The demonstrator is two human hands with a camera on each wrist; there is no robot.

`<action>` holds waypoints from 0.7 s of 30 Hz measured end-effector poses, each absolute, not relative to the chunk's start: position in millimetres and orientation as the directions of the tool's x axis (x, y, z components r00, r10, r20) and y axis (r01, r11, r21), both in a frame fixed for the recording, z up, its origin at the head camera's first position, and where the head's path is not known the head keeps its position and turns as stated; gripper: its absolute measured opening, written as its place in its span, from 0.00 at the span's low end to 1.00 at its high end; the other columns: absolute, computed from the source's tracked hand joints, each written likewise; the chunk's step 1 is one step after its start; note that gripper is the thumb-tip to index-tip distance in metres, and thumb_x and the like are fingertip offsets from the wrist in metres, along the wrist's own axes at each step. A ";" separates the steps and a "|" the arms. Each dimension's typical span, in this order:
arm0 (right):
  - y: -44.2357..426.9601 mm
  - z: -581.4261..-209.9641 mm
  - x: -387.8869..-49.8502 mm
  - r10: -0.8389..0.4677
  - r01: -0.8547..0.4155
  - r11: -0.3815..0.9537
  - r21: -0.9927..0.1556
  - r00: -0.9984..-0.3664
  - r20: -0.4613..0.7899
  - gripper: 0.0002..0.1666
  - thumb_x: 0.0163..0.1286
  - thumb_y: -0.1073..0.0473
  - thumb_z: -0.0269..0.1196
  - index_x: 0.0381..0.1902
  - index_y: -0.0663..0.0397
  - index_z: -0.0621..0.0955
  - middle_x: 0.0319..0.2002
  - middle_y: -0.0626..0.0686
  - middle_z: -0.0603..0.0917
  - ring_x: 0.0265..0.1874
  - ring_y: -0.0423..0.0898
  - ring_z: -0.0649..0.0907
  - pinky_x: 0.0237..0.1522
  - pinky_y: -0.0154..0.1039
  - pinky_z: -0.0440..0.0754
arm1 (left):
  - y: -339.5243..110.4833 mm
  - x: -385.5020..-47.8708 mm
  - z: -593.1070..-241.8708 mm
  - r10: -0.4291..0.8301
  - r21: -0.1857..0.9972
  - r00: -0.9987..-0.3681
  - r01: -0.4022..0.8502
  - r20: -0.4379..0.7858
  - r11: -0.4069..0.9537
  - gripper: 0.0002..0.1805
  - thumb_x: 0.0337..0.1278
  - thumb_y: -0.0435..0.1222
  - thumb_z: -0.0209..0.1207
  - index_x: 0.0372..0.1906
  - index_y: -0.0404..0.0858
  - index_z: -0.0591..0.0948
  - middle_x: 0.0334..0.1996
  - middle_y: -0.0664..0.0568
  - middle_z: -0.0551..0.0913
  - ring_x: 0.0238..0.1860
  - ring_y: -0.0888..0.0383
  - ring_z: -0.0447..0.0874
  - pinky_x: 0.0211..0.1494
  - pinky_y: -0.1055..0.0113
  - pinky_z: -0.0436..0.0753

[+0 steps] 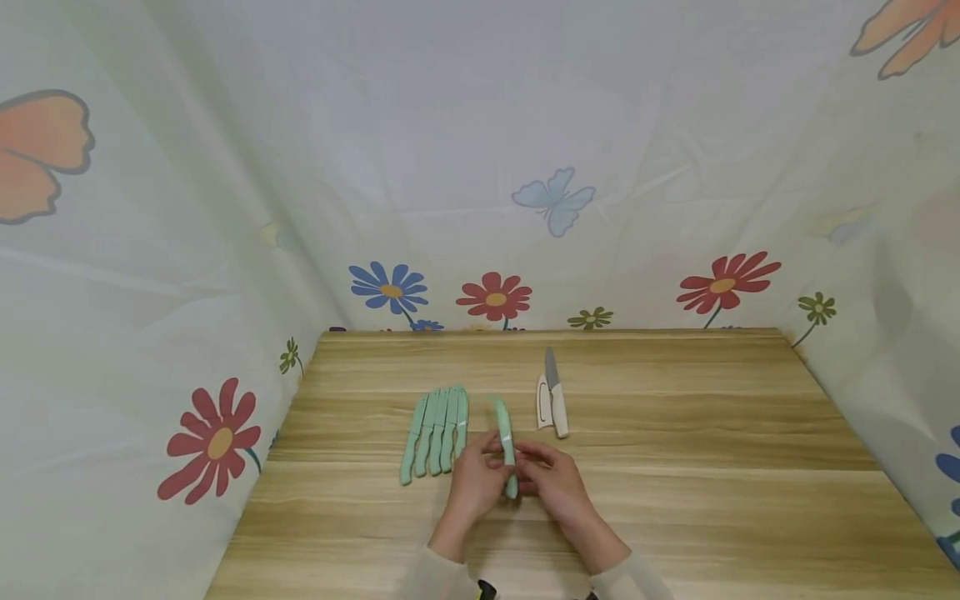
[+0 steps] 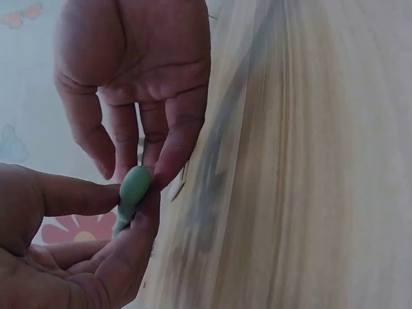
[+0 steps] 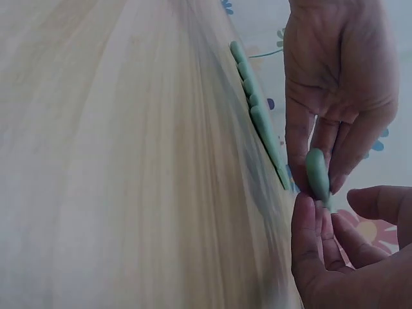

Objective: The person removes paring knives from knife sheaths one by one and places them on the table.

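Note:
A mint-green knife (image 1: 504, 421) with a small pale band stands between both hands, its handle end toward the person. My left hand (image 1: 477, 479) pinches its handle between thumb and fingers; the left wrist view shows the rounded green handle end (image 2: 134, 185) there. On the other side, my right hand (image 1: 557, 483) touches the knife with its fingers, and its thumb (image 3: 380, 201) is held apart. Left of the hands lies a row of several similar mint-green knives (image 1: 437, 429), side by side on the table.
Behind the hands, to the right, a knife with a white handle and grey blade (image 1: 555, 392) lies beside a white sheath (image 1: 543, 404). They rest on a wood-grain table (image 1: 690, 433). Flower-printed white curtains (image 1: 637, 167) border its back and sides.

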State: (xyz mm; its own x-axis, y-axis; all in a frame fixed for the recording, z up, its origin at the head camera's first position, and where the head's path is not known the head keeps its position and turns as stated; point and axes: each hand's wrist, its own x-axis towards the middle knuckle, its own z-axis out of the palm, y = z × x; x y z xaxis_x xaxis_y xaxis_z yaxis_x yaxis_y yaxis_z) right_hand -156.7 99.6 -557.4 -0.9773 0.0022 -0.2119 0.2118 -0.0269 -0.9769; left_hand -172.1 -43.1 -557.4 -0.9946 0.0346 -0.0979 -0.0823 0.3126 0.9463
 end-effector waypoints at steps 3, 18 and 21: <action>103.1 -560.0 -156.0 0.016 0.224 -0.027 -0.974 -0.974 -0.224 0.21 0.72 0.70 0.61 0.60 0.74 0.79 0.49 0.67 0.87 0.38 0.46 0.87 0.40 0.46 0.90 | -41.8 -168.6 -556.6 0.083 0.963 -0.989 -0.100 -0.124 0.250 0.37 0.54 0.21 0.67 0.72 0.29 0.72 0.56 0.38 0.84 0.47 0.51 0.90 0.42 0.65 0.90; 122.4 -556.8 -144.6 0.042 0.272 -0.047 -0.961 -0.961 -0.274 0.20 0.69 0.71 0.65 0.58 0.70 0.82 0.40 0.56 0.83 0.35 0.44 0.84 0.34 0.39 0.89 | -27.3 -153.5 -556.1 0.162 0.982 -0.974 -0.139 -0.160 0.131 0.37 0.56 0.21 0.66 0.73 0.34 0.73 0.51 0.45 0.84 0.39 0.57 0.89 0.33 0.64 0.89; 125.4 -555.1 -140.7 0.044 0.287 -0.050 -0.957 -0.956 -0.289 0.20 0.69 0.71 0.65 0.58 0.68 0.82 0.41 0.57 0.84 0.35 0.44 0.84 0.34 0.38 0.89 | -25.0 -151.0 -557.6 0.178 0.980 -0.969 -0.151 -0.173 0.131 0.37 0.57 0.21 0.66 0.73 0.35 0.72 0.51 0.46 0.84 0.38 0.58 0.88 0.32 0.63 0.89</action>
